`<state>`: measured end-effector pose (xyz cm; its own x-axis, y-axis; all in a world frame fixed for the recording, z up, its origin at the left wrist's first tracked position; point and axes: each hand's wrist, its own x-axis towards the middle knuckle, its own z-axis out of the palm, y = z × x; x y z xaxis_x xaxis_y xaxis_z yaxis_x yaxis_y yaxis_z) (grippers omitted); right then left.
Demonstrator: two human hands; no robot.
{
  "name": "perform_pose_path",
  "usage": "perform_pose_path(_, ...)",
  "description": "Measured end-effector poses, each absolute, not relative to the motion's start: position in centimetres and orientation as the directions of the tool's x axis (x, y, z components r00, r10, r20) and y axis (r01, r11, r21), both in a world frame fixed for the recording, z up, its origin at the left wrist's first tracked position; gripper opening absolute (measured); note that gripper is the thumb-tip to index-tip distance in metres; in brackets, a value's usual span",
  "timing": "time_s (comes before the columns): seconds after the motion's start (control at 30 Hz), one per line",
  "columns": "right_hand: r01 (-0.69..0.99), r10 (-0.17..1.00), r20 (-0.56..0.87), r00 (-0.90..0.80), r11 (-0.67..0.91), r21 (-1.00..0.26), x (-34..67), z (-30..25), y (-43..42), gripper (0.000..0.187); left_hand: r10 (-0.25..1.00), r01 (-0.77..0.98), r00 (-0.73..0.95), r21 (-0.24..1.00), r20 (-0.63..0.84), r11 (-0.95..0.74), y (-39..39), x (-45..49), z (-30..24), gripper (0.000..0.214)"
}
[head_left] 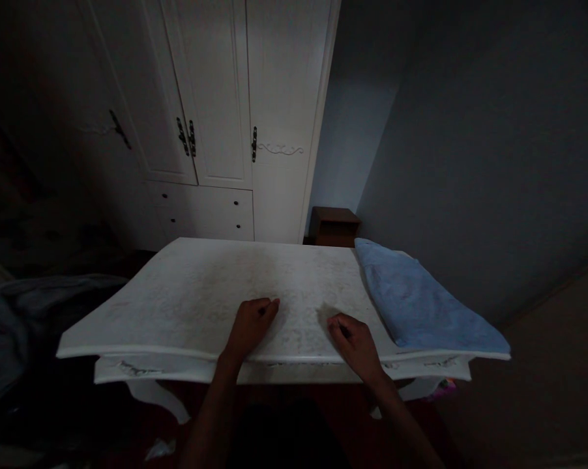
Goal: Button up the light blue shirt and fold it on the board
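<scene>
Head camera: the decoration on the pale wardrobe (284,78), a thin scroll ornament (280,150) beside the rightmost handle (254,144), reads as carving rather than lettering, and so does the scrollwork (140,370) along the front of the white desk (171,286). Behind the desk, the wardrobe's drawers carry small dark knobs (236,203), and a brown open-fronted nightstand (336,215) stands by the grey wall (489,143), its lower part cut off by the desk's far edge. A folded blue cloth (416,303) covers the desk's right end, reaching the front edge. Both forearms cross that front edge. The left hand (253,320) is above the middle of the desk, its fingers (272,307) curled into a loose fist; the right hand (355,342), curled likewise, is nearer the cloth but apart from it. Whether either hand touches the desktop, I cannot tell. Grey fabric (54,296) is bunched at the left, cut off by the picture's border. Dim light blurs the lower area: a pale scrap (160,449) on the dark red floor (333,417) and something pink (443,389), partly hidden behind a right desk leg (424,389), are hard to identify.
</scene>
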<state>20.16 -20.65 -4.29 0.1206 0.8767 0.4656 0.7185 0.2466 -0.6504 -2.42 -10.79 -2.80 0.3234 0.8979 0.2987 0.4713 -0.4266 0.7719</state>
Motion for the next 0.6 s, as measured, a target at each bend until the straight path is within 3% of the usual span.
perform_pose_path(0.6, 0.782, 0.831, 0.55, 0.085, 0.286, -0.553, 19.85, -4.52, -20.63, 0.029, 0.901, 0.529, 0.324, 0.734, 0.289, -0.425, -11.05, -2.39, -2.37, 0.05)
